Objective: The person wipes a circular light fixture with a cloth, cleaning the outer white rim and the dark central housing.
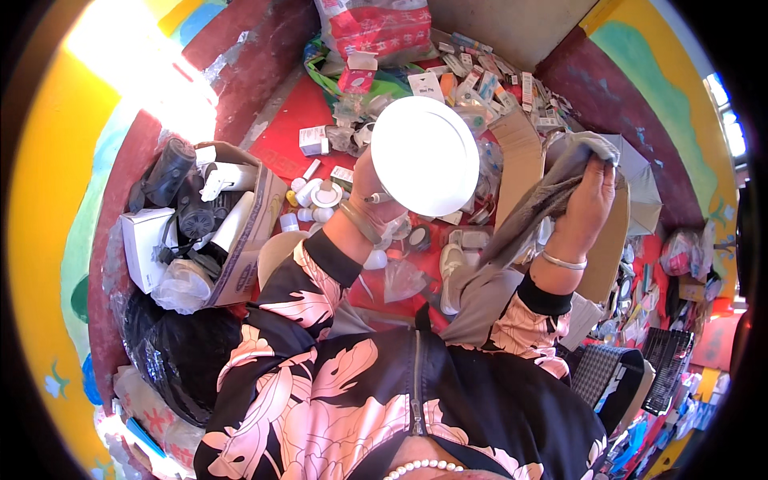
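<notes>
Two firm grips should serve best: the left hand (378, 192), fingers mostly hidden, gripping the white disc (425, 157) at one o'clock, the right hand (592, 196), fingers clutching the grey cloth (552, 177), better bunched, at two.

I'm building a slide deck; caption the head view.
Left hand holding a white disc, right hand gripping grey cloth, a filled cardboard box at left.

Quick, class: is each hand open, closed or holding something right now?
Left hand: holding a round white disc.
Right hand: closed, holding a grey cloth.
</notes>
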`<state>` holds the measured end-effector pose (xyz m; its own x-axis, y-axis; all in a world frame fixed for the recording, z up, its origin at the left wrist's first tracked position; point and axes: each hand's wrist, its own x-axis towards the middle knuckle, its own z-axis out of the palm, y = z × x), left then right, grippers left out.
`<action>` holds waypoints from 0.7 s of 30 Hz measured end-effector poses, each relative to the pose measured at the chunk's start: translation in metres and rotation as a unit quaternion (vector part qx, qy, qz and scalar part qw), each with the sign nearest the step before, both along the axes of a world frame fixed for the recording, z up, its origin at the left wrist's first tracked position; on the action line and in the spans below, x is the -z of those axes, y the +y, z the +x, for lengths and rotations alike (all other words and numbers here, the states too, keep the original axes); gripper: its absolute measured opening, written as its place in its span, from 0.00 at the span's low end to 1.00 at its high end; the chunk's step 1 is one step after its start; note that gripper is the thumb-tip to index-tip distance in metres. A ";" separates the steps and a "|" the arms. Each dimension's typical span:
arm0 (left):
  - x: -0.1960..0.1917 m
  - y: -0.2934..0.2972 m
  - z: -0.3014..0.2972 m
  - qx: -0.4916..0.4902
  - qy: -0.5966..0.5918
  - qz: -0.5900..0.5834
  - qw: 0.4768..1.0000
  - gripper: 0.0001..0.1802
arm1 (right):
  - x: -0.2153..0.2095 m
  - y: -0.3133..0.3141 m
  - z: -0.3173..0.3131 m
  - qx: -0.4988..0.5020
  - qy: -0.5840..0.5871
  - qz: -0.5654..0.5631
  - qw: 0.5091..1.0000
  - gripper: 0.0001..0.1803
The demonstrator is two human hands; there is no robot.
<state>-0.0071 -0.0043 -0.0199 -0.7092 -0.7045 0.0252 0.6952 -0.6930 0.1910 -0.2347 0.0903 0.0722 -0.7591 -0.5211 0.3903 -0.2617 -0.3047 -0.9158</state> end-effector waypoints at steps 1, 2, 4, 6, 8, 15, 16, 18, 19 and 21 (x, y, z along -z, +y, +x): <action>0.002 0.000 -0.002 0.007 -0.016 0.003 1.000 0.25 | -0.012 0.005 0.010 -0.014 -0.074 -0.031 0.997 0.16; 0.003 0.000 -0.004 0.008 -0.019 -0.022 1.000 0.27 | -0.018 0.009 0.015 -0.029 -0.147 -0.062 0.987 0.16; 0.002 0.001 -0.007 0.004 -0.022 -0.072 0.997 0.30 | -0.021 0.016 0.015 -0.098 -0.173 -0.110 0.974 0.19; 0.005 0.003 -0.015 0.005 -0.043 -0.059 0.997 0.30 | -0.037 0.024 0.035 -0.101 -0.218 -0.161 0.957 0.20; 0.006 0.003 -0.013 -0.002 -0.057 -0.059 0.997 0.30 | -0.038 0.030 0.046 -0.184 -0.219 -0.183 0.940 0.21; 0.020 -0.002 -0.010 0.005 -0.054 -0.126 0.991 0.25 | 0.011 -0.008 0.076 -0.156 0.306 0.284 0.895 0.14; 0.014 0.000 -0.010 -0.006 -0.059 -0.094 0.994 0.25 | 0.017 -0.011 0.081 -0.127 0.326 0.258 0.901 0.12; 0.001 0.007 -0.011 -0.029 -0.069 -0.031 0.997 0.26 | 0.017 -0.010 0.084 -0.049 0.391 0.225 0.891 0.13; -0.003 0.008 -0.010 -0.021 -0.061 -0.039 0.997 0.26 | 0.013 -0.008 0.084 -0.066 0.361 0.225 0.903 0.14; -0.002 0.006 -0.008 -0.020 -0.030 -0.036 0.999 0.25 | 0.005 -0.006 0.083 -0.101 0.299 0.225 0.922 0.17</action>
<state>-0.0153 0.0020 -0.0181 -0.6826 -0.7300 0.0350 0.7074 -0.6480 0.2823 -0.1513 0.0838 0.0669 -0.3474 -0.8400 0.4168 -0.7405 -0.0269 -0.6715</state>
